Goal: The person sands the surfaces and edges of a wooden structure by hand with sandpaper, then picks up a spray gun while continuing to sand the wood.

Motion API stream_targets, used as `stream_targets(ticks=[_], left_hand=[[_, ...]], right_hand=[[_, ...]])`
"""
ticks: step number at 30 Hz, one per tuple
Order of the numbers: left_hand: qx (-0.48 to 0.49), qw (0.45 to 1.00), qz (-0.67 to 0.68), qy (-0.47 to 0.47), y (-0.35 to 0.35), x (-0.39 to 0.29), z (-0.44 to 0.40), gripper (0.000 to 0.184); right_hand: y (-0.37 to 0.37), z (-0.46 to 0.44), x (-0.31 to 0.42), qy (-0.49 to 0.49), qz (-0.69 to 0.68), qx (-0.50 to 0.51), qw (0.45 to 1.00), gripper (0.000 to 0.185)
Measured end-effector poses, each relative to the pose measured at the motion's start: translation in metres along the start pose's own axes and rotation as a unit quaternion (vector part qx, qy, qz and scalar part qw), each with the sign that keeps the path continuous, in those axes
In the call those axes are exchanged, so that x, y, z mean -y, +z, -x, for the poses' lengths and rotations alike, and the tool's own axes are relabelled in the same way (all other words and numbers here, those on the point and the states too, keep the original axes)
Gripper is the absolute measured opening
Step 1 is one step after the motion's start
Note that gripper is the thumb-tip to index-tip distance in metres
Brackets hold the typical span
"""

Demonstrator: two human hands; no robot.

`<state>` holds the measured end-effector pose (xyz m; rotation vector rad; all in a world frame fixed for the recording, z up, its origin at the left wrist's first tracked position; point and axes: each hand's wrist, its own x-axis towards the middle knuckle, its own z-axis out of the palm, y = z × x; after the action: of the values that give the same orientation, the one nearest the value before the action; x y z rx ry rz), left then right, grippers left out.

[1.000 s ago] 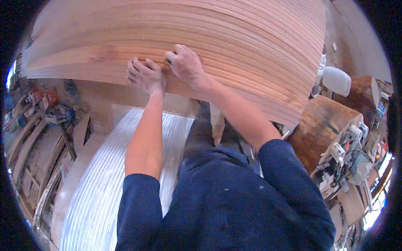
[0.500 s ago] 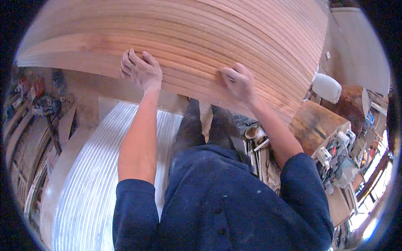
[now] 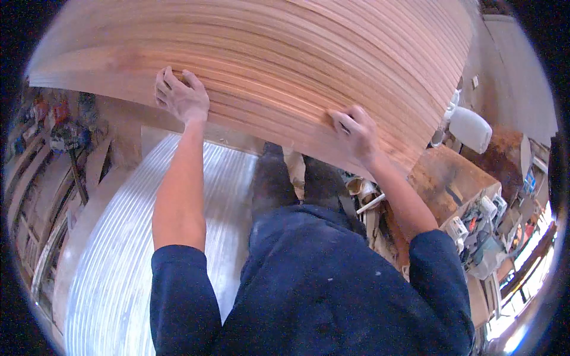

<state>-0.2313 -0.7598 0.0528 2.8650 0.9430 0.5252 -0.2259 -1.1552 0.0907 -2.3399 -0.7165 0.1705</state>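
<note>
A broad wooden panel (image 3: 255, 65) with long streaks of pink and orange grain lies across the upper part of the view, in front of the person, its near edge slanting down towards the right. The only patch that looks like a label is a small blue-and-white one (image 3: 529, 180) among the things at the far right, and it is too small to read.

The left hand (image 3: 183, 101) rests over the near edge of the panel, palm down. Its fingers (image 3: 173, 83) are bent and slightly parted, with the wood directly beneath their tips. The right hand (image 3: 356, 133) is at the panel as well, well apart from the left and closer to the right-hand corner. Its fingers (image 3: 343, 120) are curled in, with the panel's surface just beyond them; whether they grip something small I cannot tell.

Both forearms reach out from the short sleeves of a dark blue shirt (image 3: 338, 285). Below the panel, at the person's left, a shiny ribbed sheet (image 3: 130, 255) spreads downward. To the right of the panel stand a white container (image 3: 470, 129) and a thick wooden block (image 3: 451, 178), with mixed clutter (image 3: 487, 237) just beside the block.
</note>
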Motion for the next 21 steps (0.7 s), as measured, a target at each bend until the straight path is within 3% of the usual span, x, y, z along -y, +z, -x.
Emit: stream_targets(ticks=[3,7,10,15,17,18,21], left_hand=[[0.007,1.000,-0.009,0.002,0.001,0.001,0.000,0.047],[0.009,1.000,-0.010,0.005,0.002,0.004,-0.001,0.047],[0.011,1.000,0.009,-0.012,0.009,0.009,-0.004,0.047],[-0.001,1.000,0.013,0.003,0.007,0.007,0.000,0.047],[-0.009,1.000,0.009,0.012,0.007,0.008,-0.002,0.047],[-0.008,1.000,0.008,0.017,0.006,0.008,-0.001,0.047],[-0.009,1.000,0.001,0.016,0.007,0.002,0.003,0.046]], right_hand=[[0.014,-0.005,-0.001,-0.013,0.017,-0.046,0.999,0.023],[0.102,-0.109,0.068,-0.056,-0.022,-0.055,0.997,0.008],[0.148,-0.175,0.116,-0.080,-0.052,-0.083,0.992,0.009],[0.098,-0.118,0.079,-0.075,-0.023,-0.056,0.995,0.009],[0.054,-0.060,0.039,-0.049,0.009,-0.010,0.999,0.019],[0.032,-0.036,0.021,-0.074,-0.020,-0.058,0.995,0.026],[0.014,0.006,-0.010,-0.006,-0.030,-0.009,0.999,0.018]])
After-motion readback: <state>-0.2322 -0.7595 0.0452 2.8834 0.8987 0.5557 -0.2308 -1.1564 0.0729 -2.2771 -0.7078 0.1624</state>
